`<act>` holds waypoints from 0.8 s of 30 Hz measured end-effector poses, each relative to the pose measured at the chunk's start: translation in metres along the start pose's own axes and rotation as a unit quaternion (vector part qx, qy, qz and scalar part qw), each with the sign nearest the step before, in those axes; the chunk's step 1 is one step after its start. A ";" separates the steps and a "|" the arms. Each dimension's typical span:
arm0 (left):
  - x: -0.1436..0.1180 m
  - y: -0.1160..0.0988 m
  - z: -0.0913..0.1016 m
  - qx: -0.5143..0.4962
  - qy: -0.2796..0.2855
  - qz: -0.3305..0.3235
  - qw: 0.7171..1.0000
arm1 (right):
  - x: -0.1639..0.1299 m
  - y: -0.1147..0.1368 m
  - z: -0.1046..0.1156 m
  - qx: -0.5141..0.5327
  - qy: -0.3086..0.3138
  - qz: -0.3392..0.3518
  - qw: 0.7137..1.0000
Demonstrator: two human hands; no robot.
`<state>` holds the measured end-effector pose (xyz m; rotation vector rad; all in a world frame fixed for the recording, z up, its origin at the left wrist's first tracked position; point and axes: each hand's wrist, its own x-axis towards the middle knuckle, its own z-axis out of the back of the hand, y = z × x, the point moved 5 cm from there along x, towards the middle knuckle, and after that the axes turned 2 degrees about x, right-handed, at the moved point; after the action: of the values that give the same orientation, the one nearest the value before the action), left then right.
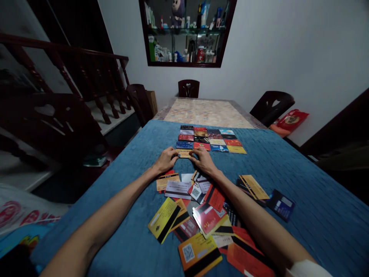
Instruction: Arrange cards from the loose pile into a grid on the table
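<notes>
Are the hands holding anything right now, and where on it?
Both hands pinch one yellow card: left hand at its left end, right hand at its right end, low over the blue cloth.

Both hands meet at the middle of the counter (302,169), which is draped with a blue quilted cloth (129,181). The left hand (166,159) and the right hand (203,159) press fingertips on either end of a yellow card (183,153) lying flat on the cloth. Just beyond it sits a neat grid of cards (211,138), laid in rows edge to edge. Nearer the person, between and under the forearms, a loose pile of cards (198,215) lies scattered and overlapping, some face down showing black stripes. A dark blue card (281,204) lies apart to the right. Dark wooden chairs (188,88) stand around the counter, and a wall cabinet (186,30) holds bottles.
</notes>
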<state>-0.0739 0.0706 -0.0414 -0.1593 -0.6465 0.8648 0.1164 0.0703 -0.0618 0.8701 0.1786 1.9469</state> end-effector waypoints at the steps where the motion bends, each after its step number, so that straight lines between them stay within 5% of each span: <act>1: 0.000 0.000 0.000 0.001 0.000 -0.001 1.000 | 0.000 0.000 0.000 -0.002 -0.002 0.000 1.000; 24: 0.003 0.005 -0.003 0.003 0.015 0.013 1.000 | 0.000 0.001 0.001 -0.001 0.016 -0.033 0.999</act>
<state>-0.0742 0.0762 -0.0442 -0.1745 -0.6157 0.8871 0.1161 0.0698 -0.0609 0.8212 0.2209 1.9002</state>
